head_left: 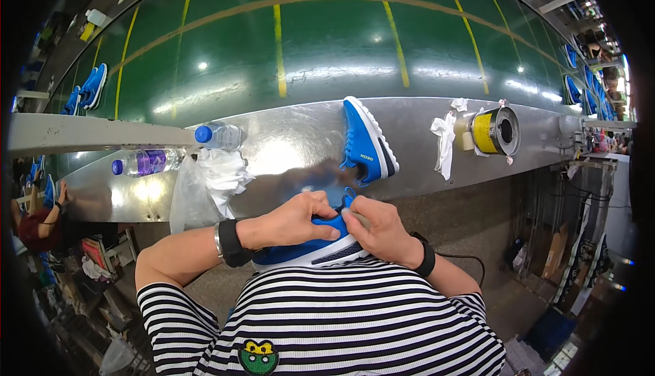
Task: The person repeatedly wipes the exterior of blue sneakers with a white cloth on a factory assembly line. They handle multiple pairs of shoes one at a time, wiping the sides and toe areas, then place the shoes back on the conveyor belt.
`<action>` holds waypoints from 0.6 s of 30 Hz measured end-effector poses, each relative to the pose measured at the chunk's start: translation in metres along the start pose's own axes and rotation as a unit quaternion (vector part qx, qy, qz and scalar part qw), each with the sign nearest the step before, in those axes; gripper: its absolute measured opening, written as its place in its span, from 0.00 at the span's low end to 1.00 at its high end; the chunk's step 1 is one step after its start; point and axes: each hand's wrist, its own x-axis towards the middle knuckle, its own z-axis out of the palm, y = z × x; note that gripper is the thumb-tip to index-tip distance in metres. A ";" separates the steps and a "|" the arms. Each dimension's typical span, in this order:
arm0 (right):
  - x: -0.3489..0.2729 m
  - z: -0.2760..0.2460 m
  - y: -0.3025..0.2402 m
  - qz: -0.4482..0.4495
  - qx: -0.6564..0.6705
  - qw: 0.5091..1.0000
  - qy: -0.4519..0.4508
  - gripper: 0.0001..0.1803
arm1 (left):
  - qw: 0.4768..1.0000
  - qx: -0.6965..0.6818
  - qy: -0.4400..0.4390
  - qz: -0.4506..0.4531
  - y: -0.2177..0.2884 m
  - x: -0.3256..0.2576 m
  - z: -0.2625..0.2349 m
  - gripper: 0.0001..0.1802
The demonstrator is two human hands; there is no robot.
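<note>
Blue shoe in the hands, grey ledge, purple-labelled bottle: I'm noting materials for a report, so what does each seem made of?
Held shoe: matte blue upper, probably fabric, since it looks soft and shineless; pale sole likely foam or rubber, given its thick, moulded-looking edge.
Ledge: apparently bare metal, semi-polished, judging by its grey sheen and bright glare.
Bottle: probably clear, glossy plastic, being see-through beside its label.

Ahead of the hands point(297, 219), a shoe point(365, 141) blocks the middle of the counter point(415, 145); a gap opens on its right up to the rag point(444, 141) and can point(486, 132), another on its left up to the bag point(185, 192), bottles point(151, 162) and beam point(95, 136).
</note>
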 end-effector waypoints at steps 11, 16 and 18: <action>-0.006 -0.013 0.009 -0.005 0.032 0.998 -0.056 0.07 | 0.999 -0.034 -0.028 0.000 0.005 0.008 0.005 0.12; 0.001 -0.007 0.009 -0.005 0.028 0.999 -0.031 0.07 | 0.999 -0.008 -0.047 0.005 0.002 0.010 0.007 0.12; -0.007 -0.018 0.013 0.015 0.071 0.993 -0.093 0.09 | 0.998 -0.032 -0.050 -0.006 0.002 0.010 0.006 0.13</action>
